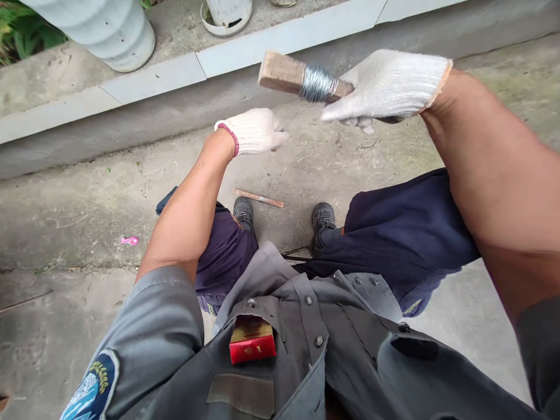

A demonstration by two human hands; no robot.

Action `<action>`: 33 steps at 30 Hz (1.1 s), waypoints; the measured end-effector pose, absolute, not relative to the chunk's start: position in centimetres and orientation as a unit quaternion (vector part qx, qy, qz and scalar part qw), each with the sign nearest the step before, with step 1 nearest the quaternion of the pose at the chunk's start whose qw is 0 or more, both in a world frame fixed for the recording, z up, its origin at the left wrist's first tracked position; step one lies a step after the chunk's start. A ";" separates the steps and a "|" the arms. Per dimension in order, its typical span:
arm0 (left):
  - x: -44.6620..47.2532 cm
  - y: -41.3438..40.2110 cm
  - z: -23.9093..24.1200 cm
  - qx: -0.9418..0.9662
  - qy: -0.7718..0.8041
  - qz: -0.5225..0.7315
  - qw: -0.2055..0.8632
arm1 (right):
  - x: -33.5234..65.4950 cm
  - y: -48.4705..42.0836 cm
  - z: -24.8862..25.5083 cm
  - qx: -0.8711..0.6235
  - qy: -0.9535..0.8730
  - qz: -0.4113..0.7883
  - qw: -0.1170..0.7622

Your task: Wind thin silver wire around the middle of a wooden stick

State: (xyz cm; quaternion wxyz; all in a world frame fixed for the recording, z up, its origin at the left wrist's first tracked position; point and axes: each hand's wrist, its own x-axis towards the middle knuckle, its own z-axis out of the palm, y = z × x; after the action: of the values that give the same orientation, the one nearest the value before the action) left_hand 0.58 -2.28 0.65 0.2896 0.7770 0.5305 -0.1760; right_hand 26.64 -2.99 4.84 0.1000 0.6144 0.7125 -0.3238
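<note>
Head view, right hand [387,84] gripping wire-wound block [305,79], one end hidden, left hand [254,132] closed, contents unclear

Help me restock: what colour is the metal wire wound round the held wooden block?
Silvery grey wire, clearest in head view.

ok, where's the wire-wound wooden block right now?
Top of the head view, just right of centre: the wire-wound wooden block is in the gloved right hand, above and right of the left hand.
</note>
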 end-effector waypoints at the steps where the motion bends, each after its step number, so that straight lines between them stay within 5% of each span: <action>1: 0.5 -2.1 0.8 0.795 0.510 -0.160 0.288 | 26.4 -3.4 4.9 0.594 0.722 -0.338 0.111; 7: 0.8 -1.8 0.9 0.831 0.477 -0.162 0.234 | 24.4 -4.6 2.2 0.440 0.792 -0.364 0.217; 13: 0.9 -2.1 -0.2 0.809 0.511 -0.184 0.222 | 24.0 -3.2 -1.3 0.487 0.810 -0.166 0.284; 27: 1.6 -2.9 0.4 0.801 0.509 -0.190 0.253 | 25.4 -1.3 1.3 0.621 0.756 -0.132 0.162; 33: 1.3 -3.1 0.6 0.777 0.543 -0.175 0.266 | 26.2 -2.4 3.8 0.706 0.655 -0.265 -0.045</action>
State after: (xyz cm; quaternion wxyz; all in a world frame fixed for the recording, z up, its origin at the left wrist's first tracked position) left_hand 1.25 -3.06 0.56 0.2655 0.7772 0.5429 -0.1753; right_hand 26.17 -2.39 3.76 -0.0449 0.7057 0.6554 -0.2653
